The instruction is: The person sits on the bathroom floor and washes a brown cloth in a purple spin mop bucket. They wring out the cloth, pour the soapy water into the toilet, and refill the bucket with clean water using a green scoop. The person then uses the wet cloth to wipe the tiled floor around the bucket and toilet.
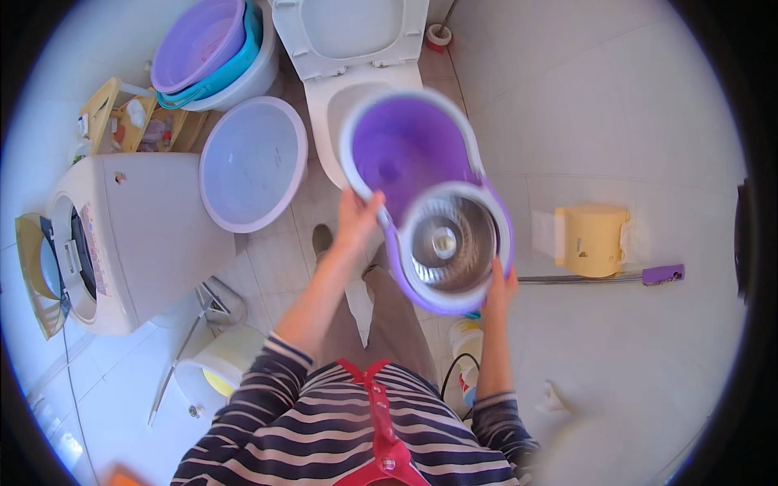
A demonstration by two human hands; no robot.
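Note:
Both my hands hold up a purple spin-mop bucket (413, 140) with a pale rim. My left hand (360, 215) grips the rim at its left side, near the waist of the bucket. Lower down on the right, my right hand (499, 285) has hold of the edge beside the metal spin basket (453, 255). The bucket is tilted, its wide purple part towards the toilet bowl (328, 140) and over part of it. Whether any water is inside, I cannot tell. Some of the fingers are hidden under the bucket.
A washing machine (164, 225) with its lid up stands left, beside a pale basin (252, 176). Stacked tubs (200, 42) are behind. The toilet lid (352, 30) is raised. On the right wall hang a yellow tissue holder (592, 240) and a purple-ended pole (662, 275).

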